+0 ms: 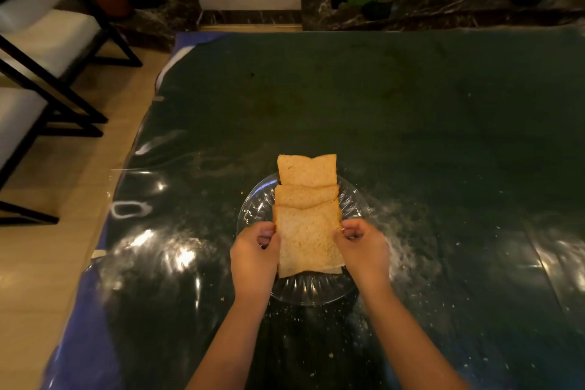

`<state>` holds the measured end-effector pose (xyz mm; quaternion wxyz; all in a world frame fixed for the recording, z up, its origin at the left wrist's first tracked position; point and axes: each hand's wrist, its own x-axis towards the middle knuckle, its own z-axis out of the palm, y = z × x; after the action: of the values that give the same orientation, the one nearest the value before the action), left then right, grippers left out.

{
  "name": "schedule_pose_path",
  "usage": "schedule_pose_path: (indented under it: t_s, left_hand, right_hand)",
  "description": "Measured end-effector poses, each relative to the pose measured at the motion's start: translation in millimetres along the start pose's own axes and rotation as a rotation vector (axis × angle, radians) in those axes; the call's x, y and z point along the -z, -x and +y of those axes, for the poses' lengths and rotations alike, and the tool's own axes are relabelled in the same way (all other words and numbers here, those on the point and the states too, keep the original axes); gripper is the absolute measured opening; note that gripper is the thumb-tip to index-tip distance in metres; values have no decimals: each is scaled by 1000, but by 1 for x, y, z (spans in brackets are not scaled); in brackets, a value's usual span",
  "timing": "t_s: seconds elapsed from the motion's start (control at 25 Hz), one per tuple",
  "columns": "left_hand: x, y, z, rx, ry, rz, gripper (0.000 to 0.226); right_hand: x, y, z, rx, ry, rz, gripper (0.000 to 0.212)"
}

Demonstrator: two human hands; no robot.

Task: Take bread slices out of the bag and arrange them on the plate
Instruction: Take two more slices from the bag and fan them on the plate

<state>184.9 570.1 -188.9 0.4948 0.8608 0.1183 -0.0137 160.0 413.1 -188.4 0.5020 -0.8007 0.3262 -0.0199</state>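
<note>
The left hand [253, 258] pinches the left edge of the nearest bread slice [308, 241], fingers curled around the crust, while the right hand [361, 247] grips the opposite edge the same way. This slice is roughly square, pale tan, with a porous, crumbly face and a thin, darker crust. It overlaps a middle slice [305, 196], which bends into a curved fold, and that one overlaps a far slice [307, 169] whose flat top reaches past the rim. All three lie in a row on a round clear glass plate [253, 209] with ribbed, radiating facets that catch the light. The plate sits on a dark green table [411, 120] under a glossy transparent plastic sheet scattered with pale crumbs [411, 250]. No bag shows, and no writing can be read anywhere.
</note>
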Motion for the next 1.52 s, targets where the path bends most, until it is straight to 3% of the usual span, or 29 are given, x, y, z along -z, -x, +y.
schedule_pose_path:
  t_s: [0.4, 0.6, 1.08, 1.28, 1.52]
  left_hand:
    - [19, 7, -2, 80, 15, -145, 11]
    - [19, 28, -22, 112, 9, -133, 14]
    - [7, 11, -19, -24, -31, -56, 21]
    - [1, 8, -15, 74, 115, -136, 31]
    - [-10, 6, -19, 138, 168, -65, 34]
  right_hand:
    - [19, 32, 4, -95, -121, -101, 21]
    - [11, 47, 24, -108, -93, -115, 30]
    - [5, 31, 25, 54, 24, -50, 32]
    - [-5, 18, 17, 135, 67, -106, 31]
    - [-9, 9, 17, 119, 15, -103, 29]
